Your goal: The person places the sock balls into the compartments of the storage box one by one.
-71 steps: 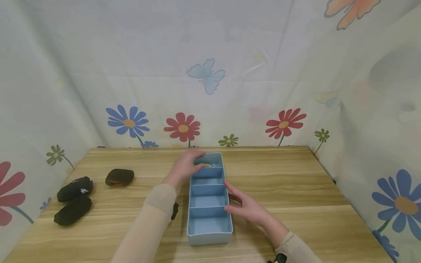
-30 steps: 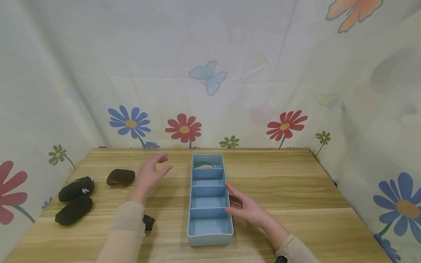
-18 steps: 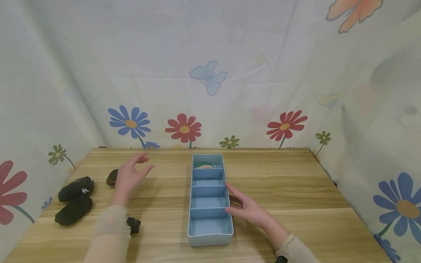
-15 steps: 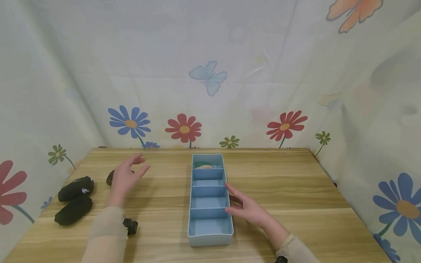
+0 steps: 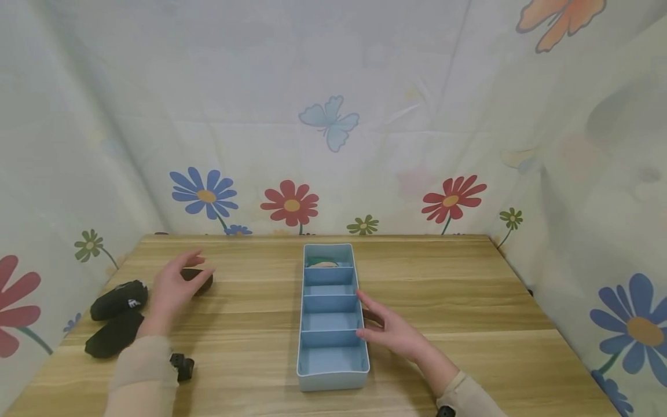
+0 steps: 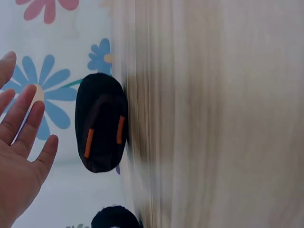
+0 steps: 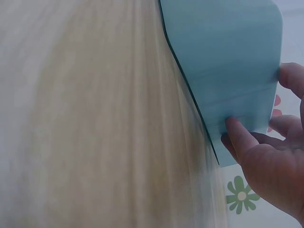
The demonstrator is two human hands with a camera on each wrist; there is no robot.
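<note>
My left hand (image 5: 169, 292), fingers spread and holding nothing, hovers at the left, partly covering a dark soft bundle (image 5: 204, 280) on the table. The left wrist view shows this rounded black bundle (image 6: 100, 128) with two orange strips, apart from the hand (image 6: 19, 156). A long light-blue box (image 5: 332, 379) with several compartments stands mid-table. My right hand (image 5: 393, 330) touches its right side, thumb and index finger at the rim. In the right wrist view, fingertips of this hand (image 7: 270, 161) rest against the box's outer wall (image 7: 223, 57).
Two more black bundles (image 5: 118, 300) lie together at the left, one with white lettering. A green and beige item (image 5: 323, 263) lies in the box's far compartment. A flower-printed cloth (image 5: 385, 174) hangs behind the wooden table (image 5: 443, 289).
My left hand has come out of the box's far compartment, uncovering the green and beige item, and moved left to the dark bundle. My right hand and the box have stayed put.
</note>
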